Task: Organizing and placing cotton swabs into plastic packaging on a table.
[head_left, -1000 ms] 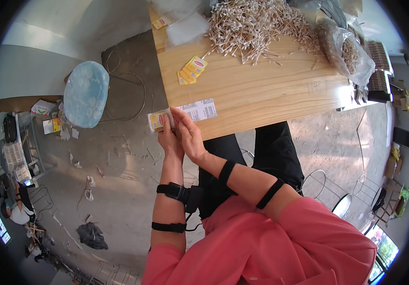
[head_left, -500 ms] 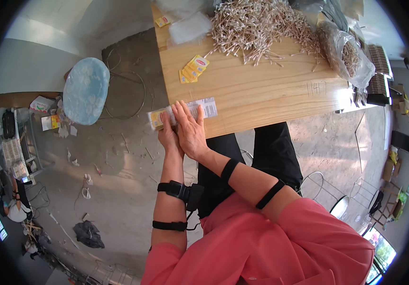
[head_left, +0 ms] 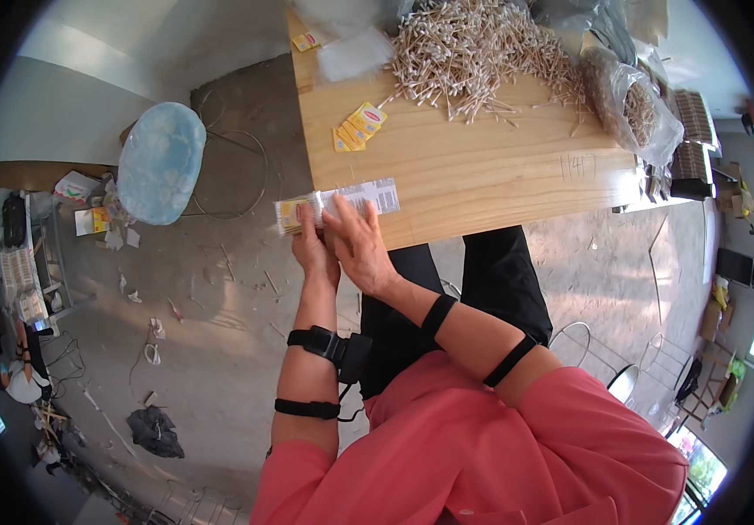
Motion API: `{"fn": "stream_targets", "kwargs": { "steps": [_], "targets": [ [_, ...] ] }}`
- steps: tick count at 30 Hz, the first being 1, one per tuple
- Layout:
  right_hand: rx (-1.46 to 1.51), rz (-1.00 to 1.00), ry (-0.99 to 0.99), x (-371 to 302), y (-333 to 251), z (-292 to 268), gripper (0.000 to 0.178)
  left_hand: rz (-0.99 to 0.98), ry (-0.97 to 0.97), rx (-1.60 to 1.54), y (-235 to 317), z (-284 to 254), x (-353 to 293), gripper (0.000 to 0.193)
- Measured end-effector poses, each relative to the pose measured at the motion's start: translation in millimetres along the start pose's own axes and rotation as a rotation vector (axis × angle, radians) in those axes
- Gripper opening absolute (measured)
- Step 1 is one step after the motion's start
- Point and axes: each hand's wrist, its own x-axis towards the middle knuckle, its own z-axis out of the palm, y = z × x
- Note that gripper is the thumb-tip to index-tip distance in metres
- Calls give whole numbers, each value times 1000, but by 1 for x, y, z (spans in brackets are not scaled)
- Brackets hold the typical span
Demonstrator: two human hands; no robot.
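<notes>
At the table's near left corner, my left hand (head_left: 314,251) is closed on a clear packet of cotton swabs (head_left: 294,215) with a yellow card inside. The packet's left end sticks out past the table edge. A flat printed grey-and-white flap (head_left: 384,196) stretches from it to the right, over the wood. My right hand (head_left: 361,245) lies against the packet and flap, its fingers stretched out and slightly apart. Its thumb side is partly hidden beside my left hand. Beyond them, several yellow cards (head_left: 357,127) lie fanned on the table.
A large heap of cotton swabs (head_left: 473,57) covers the far part of the wooden table (head_left: 482,179). Clear bags (head_left: 355,54) lie left of it, and a plastic bag of swabs (head_left: 635,109) stands right. A blue-covered stool (head_left: 161,164) is on the left.
The fingers of my right hand have spread and lifted a little from lying flat on the packet. My left hand keeps its hold, nearly in place.
</notes>
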Motion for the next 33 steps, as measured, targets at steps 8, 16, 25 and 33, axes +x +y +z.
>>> {"fn": "stream_targets", "kwargs": {
  "steps": [8,16,25,33],
  "targets": [
    [174,458,130,38,-20,9,45,62,-22,73,-5,-5,2,45],
    [257,405,216,30,-14,10,37,71,4,63,-3,-3,-1,47],
    [181,463,260,31,-8,20,31,47,-4,-8,-2,-1,2,47],
    [241,320,217,24,-7,11,50,24,37,-95,-4,-7,11,47]
  ]
}}
